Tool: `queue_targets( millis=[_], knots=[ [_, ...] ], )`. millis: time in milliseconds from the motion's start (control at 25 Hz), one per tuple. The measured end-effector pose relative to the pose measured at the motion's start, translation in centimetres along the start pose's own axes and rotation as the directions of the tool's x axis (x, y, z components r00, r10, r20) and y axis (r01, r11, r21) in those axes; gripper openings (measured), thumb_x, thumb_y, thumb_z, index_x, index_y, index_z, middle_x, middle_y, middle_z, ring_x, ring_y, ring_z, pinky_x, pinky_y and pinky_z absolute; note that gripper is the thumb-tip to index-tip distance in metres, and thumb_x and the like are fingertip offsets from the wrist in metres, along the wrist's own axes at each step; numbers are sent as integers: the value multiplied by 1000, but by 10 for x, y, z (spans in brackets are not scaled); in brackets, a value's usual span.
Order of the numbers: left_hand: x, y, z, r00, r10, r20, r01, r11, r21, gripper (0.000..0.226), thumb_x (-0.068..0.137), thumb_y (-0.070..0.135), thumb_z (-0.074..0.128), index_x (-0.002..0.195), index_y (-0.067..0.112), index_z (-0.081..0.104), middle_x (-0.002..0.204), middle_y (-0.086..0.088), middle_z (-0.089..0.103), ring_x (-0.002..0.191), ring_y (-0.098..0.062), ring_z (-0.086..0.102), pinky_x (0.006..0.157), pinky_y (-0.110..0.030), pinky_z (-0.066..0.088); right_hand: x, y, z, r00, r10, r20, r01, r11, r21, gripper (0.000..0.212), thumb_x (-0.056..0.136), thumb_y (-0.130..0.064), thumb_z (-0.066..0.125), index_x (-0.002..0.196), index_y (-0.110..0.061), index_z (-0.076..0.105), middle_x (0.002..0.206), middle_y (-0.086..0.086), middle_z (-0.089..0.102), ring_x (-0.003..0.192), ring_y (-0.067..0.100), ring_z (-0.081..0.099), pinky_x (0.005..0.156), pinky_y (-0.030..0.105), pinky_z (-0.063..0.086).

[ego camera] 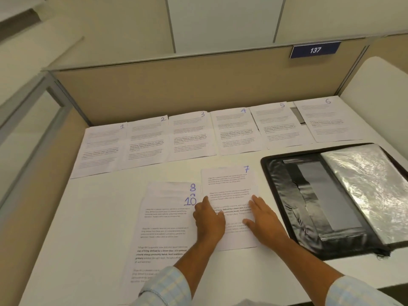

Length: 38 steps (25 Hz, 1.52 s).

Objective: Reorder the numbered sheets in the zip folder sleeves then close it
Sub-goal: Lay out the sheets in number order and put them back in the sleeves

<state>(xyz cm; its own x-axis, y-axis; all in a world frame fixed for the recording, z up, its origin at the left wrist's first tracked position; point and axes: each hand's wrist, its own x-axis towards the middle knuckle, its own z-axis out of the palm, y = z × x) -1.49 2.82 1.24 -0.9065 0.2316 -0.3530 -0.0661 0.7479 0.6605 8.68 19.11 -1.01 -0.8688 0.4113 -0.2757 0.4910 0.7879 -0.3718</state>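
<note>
Printed sheets numbered 1 (100,149), 2 (146,143), 3 (189,135), 4 (236,130), 5 (279,124) and 6 (326,120) lie in a row along the back of the white desk. Sheet 7 (229,186) lies nearer me, and both my hands rest flat on it: my left hand (209,219) on its left edge, my right hand (262,217) on its right side. Left of it sits a small stack with sheet 10 (163,230) on top and sheet 8 (172,187) peeking out behind. The black zip folder (287,195) lies open at the right, its clear sleeves (371,186) turned to the right side.
A beige partition wall (198,91) stands right behind the row of sheets, with a blue "137" sign (315,50) on top. The white desk (106,217) has its left edge beside sheet 1 and its front edge by my sleeves.
</note>
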Motion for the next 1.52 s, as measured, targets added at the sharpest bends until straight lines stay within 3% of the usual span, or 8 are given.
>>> queue_targets(
  millis=[160, 360, 720, 920, 1120, 1280, 1400, 1520],
  knots=[
    [10, 9, -2, 983, -180, 15, 178, 947, -267, 70, 96, 23, 68, 158, 17, 35, 149, -8, 54, 135, -29, 53, 111, -42, 49, -3, 10, -1, 999, -13, 51, 13, 1000, -5, 79, 106, -48, 49, 166, -16, 10, 175, -2, -4, 161, 17, -3, 128, 31, 1],
    [11, 17, 3, 975, -215, -51, 204, 964, -171, 71, 92, 33, 74, 154, 17, 41, 147, -10, 49, 136, -33, 48, 107, -47, 50, -5, 17, -9, 994, -57, 92, 61, 998, -36, 83, 104, -49, 53, 166, -15, 9, 174, -3, -6, 161, 17, -4, 126, 30, 1],
    [2, 34, 8, 949, -316, 5, 282, 840, -463, 41, 92, 17, 74, 130, 19, 58, 118, 2, 72, 99, -20, 72, 79, -35, 63, -4, 22, -21, 985, -110, 134, 111, 994, 3, 86, 103, -46, 58, 166, -15, 10, 175, -2, -5, 161, 19, -1, 127, 31, 5],
    [-16, 34, 3, 980, -196, 16, 189, 918, -348, 30, 100, 6, 58, 122, 26, 66, 113, 9, 71, 94, -8, 68, 69, -20, 55, -8, 34, -17, 981, -177, 82, 174, 984, 39, 85, 103, -47, 57, 166, -15, 10, 175, -1, -6, 161, 20, -2, 125, 31, 4],
    [-25, 32, -7, 995, -100, 19, 100, 923, -371, 33, 101, 7, 58, 126, 27, 64, 115, 12, 70, 101, -6, 68, 79, -21, 55, -14, 36, -21, 993, -107, 51, 93, 968, 233, 88, 104, -42, 56, 166, -16, 0, 173, -5, -14, 154, 21, 30, 122, 33, 30],
    [-21, 26, -26, 995, -76, 69, 100, 865, -492, 30, 99, 8, 62, 120, 28, 70, 110, 12, 77, 97, -10, 75, 85, -31, 62, -1, 19, -32, 1000, 17, -15, -10, 907, 420, 80, 106, -36, 54, 166, -12, 6, 174, 4, 11, 158, 22, 20, 125, 33, 18],
    [-13, 9, -54, 994, -39, 106, 91, 831, -549, 30, 100, 12, 64, 124, 30, 71, 107, 11, 79, 95, -12, 77, 87, -41, 64, 10, -12, -37, 991, 130, -37, -82, 799, 595, 67, 105, -33, 59, 161, -13, 30, 161, 7, 43, 145, 27, 46, 120, 42, 38],
    [-9, -20, -102, 993, -71, 98, 115, 797, -593, 25, 100, 15, 66, 119, 31, 71, 104, 9, 80, 91, -17, 78, 84, -47, 65, 11, -59, -38, 959, 283, 17, -175, 545, 820, 48, 101, -28, 65, 146, -17, 52, 133, 2, 65, 116, 22, 64, 98, 40, 53]
  ],
)
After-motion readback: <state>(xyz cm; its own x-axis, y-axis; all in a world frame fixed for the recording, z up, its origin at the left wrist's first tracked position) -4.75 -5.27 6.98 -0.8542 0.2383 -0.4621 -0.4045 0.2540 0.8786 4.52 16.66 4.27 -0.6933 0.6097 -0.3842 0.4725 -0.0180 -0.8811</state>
